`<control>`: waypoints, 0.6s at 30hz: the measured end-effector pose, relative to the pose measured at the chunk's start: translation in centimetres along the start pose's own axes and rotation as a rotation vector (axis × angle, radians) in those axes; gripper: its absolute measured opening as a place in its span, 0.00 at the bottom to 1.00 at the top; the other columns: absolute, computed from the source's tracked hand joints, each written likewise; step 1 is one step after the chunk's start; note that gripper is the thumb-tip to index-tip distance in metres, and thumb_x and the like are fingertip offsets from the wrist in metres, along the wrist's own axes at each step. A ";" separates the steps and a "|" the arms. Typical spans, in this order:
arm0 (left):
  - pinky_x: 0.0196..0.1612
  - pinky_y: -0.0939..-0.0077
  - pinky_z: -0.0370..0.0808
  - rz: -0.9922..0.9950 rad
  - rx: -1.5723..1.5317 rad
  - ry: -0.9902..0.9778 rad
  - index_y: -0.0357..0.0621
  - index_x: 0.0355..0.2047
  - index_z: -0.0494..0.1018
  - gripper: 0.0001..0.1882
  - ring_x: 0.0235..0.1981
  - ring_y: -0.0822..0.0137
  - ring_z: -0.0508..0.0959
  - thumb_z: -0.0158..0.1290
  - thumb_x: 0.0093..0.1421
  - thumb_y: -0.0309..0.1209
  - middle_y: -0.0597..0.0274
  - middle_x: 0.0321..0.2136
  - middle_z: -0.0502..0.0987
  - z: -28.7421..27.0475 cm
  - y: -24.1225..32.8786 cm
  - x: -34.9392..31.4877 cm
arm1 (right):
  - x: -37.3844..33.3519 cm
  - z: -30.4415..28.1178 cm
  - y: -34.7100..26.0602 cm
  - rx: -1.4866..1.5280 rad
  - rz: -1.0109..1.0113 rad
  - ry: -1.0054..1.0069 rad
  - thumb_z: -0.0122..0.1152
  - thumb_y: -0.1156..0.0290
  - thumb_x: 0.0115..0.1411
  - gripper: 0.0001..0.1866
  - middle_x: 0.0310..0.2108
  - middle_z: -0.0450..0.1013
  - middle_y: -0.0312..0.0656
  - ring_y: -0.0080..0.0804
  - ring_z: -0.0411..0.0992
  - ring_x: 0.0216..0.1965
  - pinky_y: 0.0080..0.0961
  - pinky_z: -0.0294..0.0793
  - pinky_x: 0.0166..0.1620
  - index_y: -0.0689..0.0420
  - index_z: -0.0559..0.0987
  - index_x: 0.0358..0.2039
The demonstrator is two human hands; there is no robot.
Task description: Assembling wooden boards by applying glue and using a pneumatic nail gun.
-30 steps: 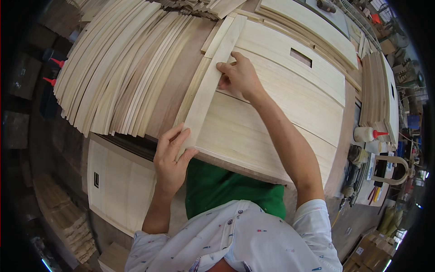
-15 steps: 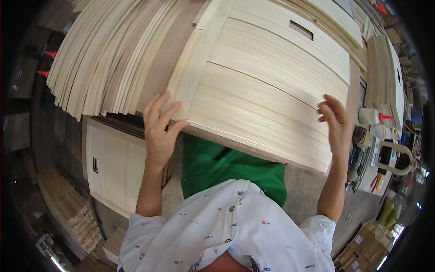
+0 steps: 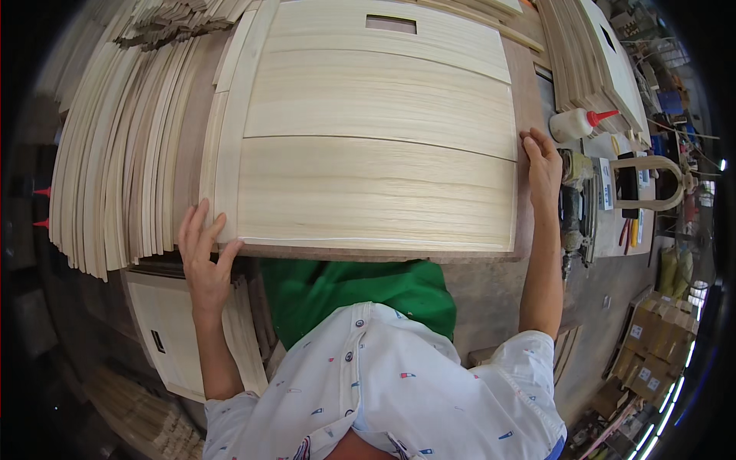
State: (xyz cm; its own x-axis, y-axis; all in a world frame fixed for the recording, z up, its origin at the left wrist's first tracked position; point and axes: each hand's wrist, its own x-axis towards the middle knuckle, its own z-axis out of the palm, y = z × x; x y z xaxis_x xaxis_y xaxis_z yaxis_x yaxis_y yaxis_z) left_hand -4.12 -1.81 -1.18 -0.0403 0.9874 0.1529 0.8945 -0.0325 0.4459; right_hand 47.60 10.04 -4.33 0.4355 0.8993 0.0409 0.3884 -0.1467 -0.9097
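A pale wooden panel (image 3: pixel 376 195) made of wide boards lies in front of me on a brown backing board (image 3: pixel 524 218). A thin white line runs along its near edge. Down its left side runs a narrow pale wooden strip (image 3: pixel 228 169). My left hand (image 3: pixel 205 264) is open at the near left corner, its fingers spread over the strip's end and the thumb by the panel's edge. At the right, my right hand (image 3: pixel 542 170) is over the backing board's edge, fingers curled toward the thumb. Whatever is between them, if anything, is too small to make out.
A dense row of wooden strips (image 3: pixel 126 161) stands to the left. At right are a white bottle with a red nozzle (image 3: pixel 573 124), a stack of panels (image 3: pixel 571 57) and a wooden loop-shaped piece (image 3: pixel 668 184). Another slotted panel (image 3: pixel 165 330) sits lower left, cardboard boxes (image 3: pixel 652 345) lower right.
The view has turned, so the panel now lies squarer before me. My right hand has gone from above the panel to the backing board's right edge. My left hand stays at the near left corner.
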 end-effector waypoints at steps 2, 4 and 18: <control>0.65 0.58 0.58 0.003 0.005 -0.007 0.40 0.48 0.75 0.22 0.64 0.54 0.59 0.62 0.51 0.26 0.59 0.61 0.66 0.1 -0.1 0.0 | -0.1 0.5 -0.2 0.005 -0.009 -0.006 0.54 0.70 0.64 0.21 0.46 0.76 0.47 0.28 0.72 0.47 0.21 0.67 0.53 0.70 0.71 0.53; 0.67 0.60 0.56 -0.029 -0.024 -0.009 0.42 0.49 0.75 0.21 0.65 0.56 0.59 0.61 0.53 0.25 0.60 0.62 0.65 0.1 -0.2 -0.2 | -0.6 1.4 -0.8 0.011 -0.024 -0.017 0.53 0.70 0.64 0.20 0.45 0.76 0.47 0.29 0.72 0.46 0.22 0.68 0.52 0.69 0.72 0.52; 0.64 0.59 0.58 0.232 -0.022 -0.033 0.34 0.50 0.71 0.23 0.63 0.49 0.61 0.59 0.54 0.29 0.49 0.60 0.66 0.1 0.9 6.9 | -0.3 1.4 -0.6 -0.205 -0.092 0.018 0.53 0.69 0.64 0.17 0.44 0.76 0.47 0.31 0.73 0.46 0.25 0.69 0.51 0.67 0.75 0.49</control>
State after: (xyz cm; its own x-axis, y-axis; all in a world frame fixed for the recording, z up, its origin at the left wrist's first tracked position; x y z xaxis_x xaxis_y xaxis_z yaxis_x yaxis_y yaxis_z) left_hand -3.58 4.94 0.15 0.1798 0.9577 0.2248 0.8682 -0.2620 0.4215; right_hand 46.06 10.47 -4.36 0.4045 0.9055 0.1285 0.5833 -0.1472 -0.7988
